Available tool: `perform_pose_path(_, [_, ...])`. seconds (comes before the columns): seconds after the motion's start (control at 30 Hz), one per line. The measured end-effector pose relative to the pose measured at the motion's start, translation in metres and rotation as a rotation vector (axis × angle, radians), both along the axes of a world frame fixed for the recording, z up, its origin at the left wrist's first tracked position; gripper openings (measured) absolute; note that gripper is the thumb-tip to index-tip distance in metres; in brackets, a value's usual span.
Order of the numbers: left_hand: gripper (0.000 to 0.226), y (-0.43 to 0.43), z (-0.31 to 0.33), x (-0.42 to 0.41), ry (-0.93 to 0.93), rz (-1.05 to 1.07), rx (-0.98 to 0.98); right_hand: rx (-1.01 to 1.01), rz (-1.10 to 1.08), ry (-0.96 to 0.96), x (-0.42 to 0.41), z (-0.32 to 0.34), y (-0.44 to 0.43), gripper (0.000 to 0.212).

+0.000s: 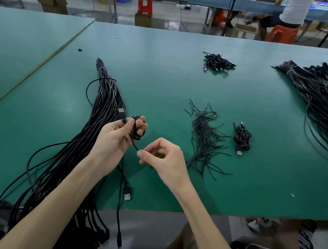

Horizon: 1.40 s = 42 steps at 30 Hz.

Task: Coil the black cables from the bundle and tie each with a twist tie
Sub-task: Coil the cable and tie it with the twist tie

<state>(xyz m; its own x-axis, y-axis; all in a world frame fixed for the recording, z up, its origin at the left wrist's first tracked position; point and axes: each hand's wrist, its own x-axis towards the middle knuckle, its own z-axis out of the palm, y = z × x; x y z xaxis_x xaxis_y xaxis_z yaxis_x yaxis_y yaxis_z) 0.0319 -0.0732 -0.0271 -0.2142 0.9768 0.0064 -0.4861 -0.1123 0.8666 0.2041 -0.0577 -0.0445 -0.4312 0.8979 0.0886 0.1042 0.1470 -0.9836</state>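
Black cable is held as a small coil above the table, wound around the fingers of the left hand, whose thumb and fingers are curled about the loops. A short strand is led from the coil down to the right hand, where it is pinched between thumb and forefinger, the other fingers being curled. The rest of the cable is seen hanging below the left hand, its USB plug lying near the table's front edge. The bundle is laid on the table just left of the hands. A pile of twist ties is spread to the right, with one tied coil beside it.
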Motion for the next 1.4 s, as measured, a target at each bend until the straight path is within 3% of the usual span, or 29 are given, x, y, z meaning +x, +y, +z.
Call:
perform_pose_path(0.17, [0.030,0.001,-0.005,0.004,0.081,-0.038,-0.028,0.030,-0.049,0.000,-0.001,-0.001,-0.001,0.007])
perform_pose_path(0.37, [0.024,0.001,-0.001,0.000,-0.027,-0.064,0.006,0.043,-0.122,-0.027,-0.001,-0.002,0.000,0.009])
perform_pose_path(0.5, [0.035,0.000,-0.005,-0.001,0.063,-0.077,0.033,0.065,-0.106,-0.061,-0.003,-0.004,0.001,0.005])
perform_pose_path(0.67, [0.030,0.000,-0.010,0.003,0.217,-0.074,-0.007,0.238,-0.221,-0.101,-0.006,-0.003,0.002,0.030])
perform_pose_path(0.87, [0.023,0.000,-0.010,0.002,0.180,-0.133,-0.041,0.213,-0.129,-0.067,-0.005,-0.003,0.001,0.047])
perform_pose_path(1.0, [0.019,-0.001,-0.008,0.000,0.192,-0.144,-0.076,0.142,-0.030,-0.047,-0.006,0.001,-0.003,0.032])
perform_pose_path(1.2, [0.021,-0.005,-0.006,0.007,0.305,-0.258,-0.040,0.211,-0.146,-0.145,-0.004,-0.004,-0.001,0.028])
perform_pose_path(1.4, [0.019,-0.007,-0.006,0.006,0.368,-0.318,0.007,0.142,-0.145,-0.089,-0.002,-0.003,0.001,0.022])
